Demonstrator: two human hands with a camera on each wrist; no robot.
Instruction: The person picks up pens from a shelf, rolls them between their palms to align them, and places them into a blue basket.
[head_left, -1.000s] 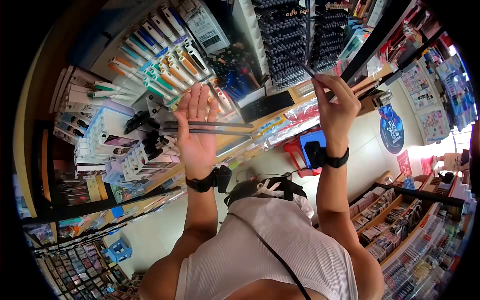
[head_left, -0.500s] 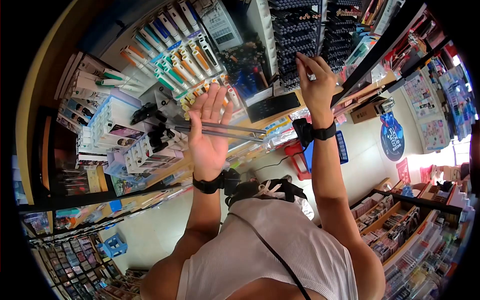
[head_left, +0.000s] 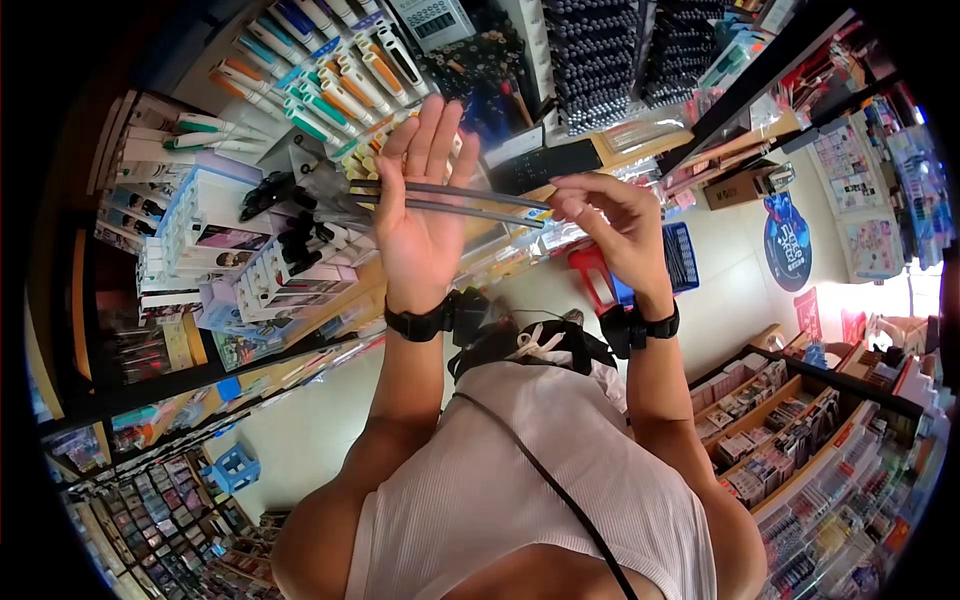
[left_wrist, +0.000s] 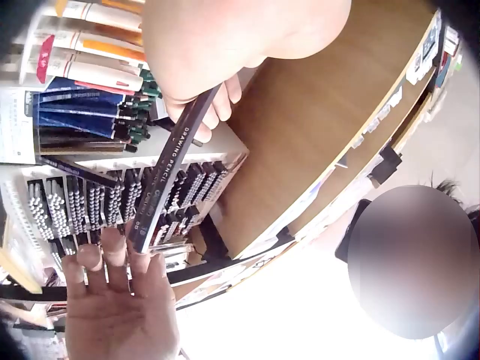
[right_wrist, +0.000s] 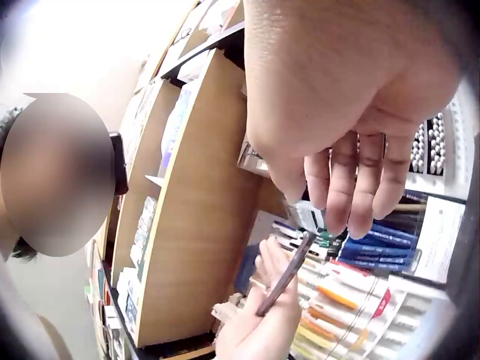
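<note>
Two dark pencils (head_left: 490, 216) lie across my upturned left hand (head_left: 418, 245), whose thumb holds them against the straight fingers. Their free ends point right. One pencil (left_wrist: 176, 154) bears the words "DRAWING PENCIL" in the left wrist view. My right hand (head_left: 620, 225) is just beyond those ends, its fingers loosely bent and its thumb apart from them. Its fingertips (right_wrist: 337, 217) come right up to the pencil's end in the right wrist view. Above the right hand stands a rack of dark pencils (head_left: 590, 60), stacked ends outward.
White marker pens (head_left: 345, 95) with coloured panels fill a display behind the left hand. Boxes of pens (head_left: 215, 245) stand left of it. A dark flat box (head_left: 545, 165) lies at the shelf edge. A blue basket (head_left: 680, 255) is below on the right, a blue stool (head_left: 235, 467) lower left.
My right hand has come down from the pencil rack to the pencils in my left hand. The pencil it pinched at the rack one second ago is no longer in its fingers.
</note>
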